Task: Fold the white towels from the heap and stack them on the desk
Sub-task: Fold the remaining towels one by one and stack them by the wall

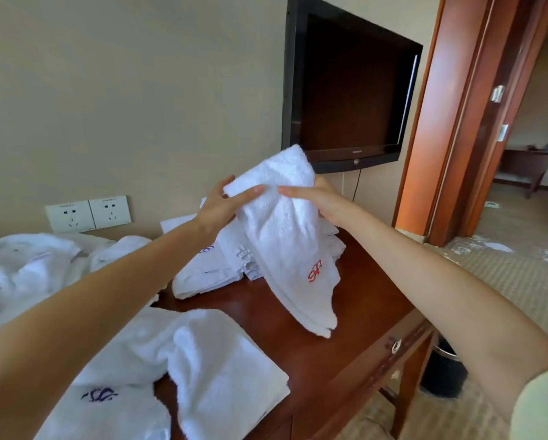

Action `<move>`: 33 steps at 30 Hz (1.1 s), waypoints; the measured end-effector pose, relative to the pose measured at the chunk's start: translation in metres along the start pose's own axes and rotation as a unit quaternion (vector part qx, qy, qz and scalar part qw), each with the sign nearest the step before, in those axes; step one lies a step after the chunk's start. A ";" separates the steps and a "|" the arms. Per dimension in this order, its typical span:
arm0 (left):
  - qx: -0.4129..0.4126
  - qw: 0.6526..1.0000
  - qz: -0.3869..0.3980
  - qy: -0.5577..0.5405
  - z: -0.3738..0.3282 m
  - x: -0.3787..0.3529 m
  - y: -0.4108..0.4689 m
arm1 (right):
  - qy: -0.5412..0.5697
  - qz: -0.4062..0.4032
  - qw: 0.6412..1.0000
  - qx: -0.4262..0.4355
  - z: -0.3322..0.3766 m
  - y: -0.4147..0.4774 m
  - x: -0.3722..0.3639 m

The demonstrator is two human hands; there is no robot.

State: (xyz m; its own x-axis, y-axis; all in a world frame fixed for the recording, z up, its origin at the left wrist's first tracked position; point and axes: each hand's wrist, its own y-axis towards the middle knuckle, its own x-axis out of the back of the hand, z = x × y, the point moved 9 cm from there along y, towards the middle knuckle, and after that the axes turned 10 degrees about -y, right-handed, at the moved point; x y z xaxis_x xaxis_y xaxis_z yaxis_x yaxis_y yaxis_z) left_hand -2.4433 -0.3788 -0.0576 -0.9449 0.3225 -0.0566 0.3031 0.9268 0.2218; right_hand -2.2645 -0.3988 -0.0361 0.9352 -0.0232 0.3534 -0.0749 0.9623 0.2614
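While the white towel [282, 236] is held above the bench [339, 354], it hangs as a folded, narrow panel with its upper edge in front of the lower left corner of the wall-mounted television [349, 90]. A red monogram [315, 270] shows on its lower half. The lowest corner of the towel reaches down to the bench top near the front edge; contact there cannot be confirmed.

The left grip [222, 208] pinches the towel's upper left edge: the thumb lies across the front face and the fingers curl behind. The right grip [317, 201] pinches the upper right edge: one digit extends across the front face toward the left thumb, and the remaining fingers are hidden behind the cloth. The two digits on the front face nearly meet.

Behind the held towel, a stack of folded towels [202, 274] rests on the bench against the wall. A heap of unfolded towels [21, 265] lies at the left. A loose towel [222, 376] lies on the near bench, beside another that bears a blue monogram [99, 395].

Two wall sockets [88, 214] sit above the heap. A drawer knob [396, 346] shows on the bench front, and a black waste bin [444, 373] stands on the floor below it.
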 end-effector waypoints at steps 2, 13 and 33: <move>0.018 0.995 0.083 -0.044 0.002 -0.017 -0.011 | 0.045 -0.026 0.999 0.007 0.014 0.001 0.002; -0.009 0.990 0.011 -0.138 -0.020 -0.021 -0.005 | 0.195 0.064 0.978 -0.031 0.011 -0.004 -0.019; 0.030 0.994 0.045 -0.096 0.033 0.025 0.178 | 0.115 -0.042 0.975 -0.183 -0.078 0.145 -0.004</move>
State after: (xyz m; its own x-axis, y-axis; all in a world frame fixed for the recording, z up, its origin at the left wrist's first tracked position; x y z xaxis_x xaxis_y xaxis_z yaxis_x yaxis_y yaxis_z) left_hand -2.4094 -0.1997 -0.0516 -0.8738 0.4310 -0.2252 0.3984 0.9000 0.1766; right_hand -2.2520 -0.2377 -0.0699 0.9889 -0.0846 0.1222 0.0938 0.9930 -0.0721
